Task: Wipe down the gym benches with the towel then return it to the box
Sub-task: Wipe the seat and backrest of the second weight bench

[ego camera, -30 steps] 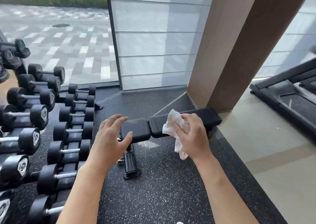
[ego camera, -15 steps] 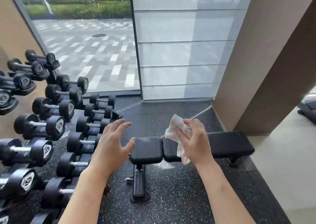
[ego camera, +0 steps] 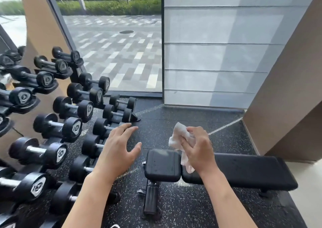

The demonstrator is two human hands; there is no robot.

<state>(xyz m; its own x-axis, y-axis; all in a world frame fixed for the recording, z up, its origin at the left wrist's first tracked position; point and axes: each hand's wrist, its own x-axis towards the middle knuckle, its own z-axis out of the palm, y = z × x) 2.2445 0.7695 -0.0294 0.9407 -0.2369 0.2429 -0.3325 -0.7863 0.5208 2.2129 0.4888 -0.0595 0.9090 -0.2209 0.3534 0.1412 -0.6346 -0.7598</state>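
A black padded gym bench (ego camera: 244,170) lies flat on the speckled floor, its small seat pad (ego camera: 162,165) at the left end. My right hand (ego camera: 196,149) grips a crumpled white towel (ego camera: 181,137) in the air above the gap between the two pads. Part of the towel hangs below my palm. My left hand (ego camera: 120,151) hovers with fingers spread and holds nothing, left of the seat pad. No box is in view.
A rack of black dumbbells (ego camera: 69,128) fills the left side, close to my left arm. A glass wall (ego camera: 122,53) and frosted panels (ego camera: 217,53) stand behind the bench. A tan pillar (ego camera: 287,97) rises at the right.
My view has swung left and up, so the bench has slid lower and to the right in frame. Both hands keep their pose, the right one still holding the towel.
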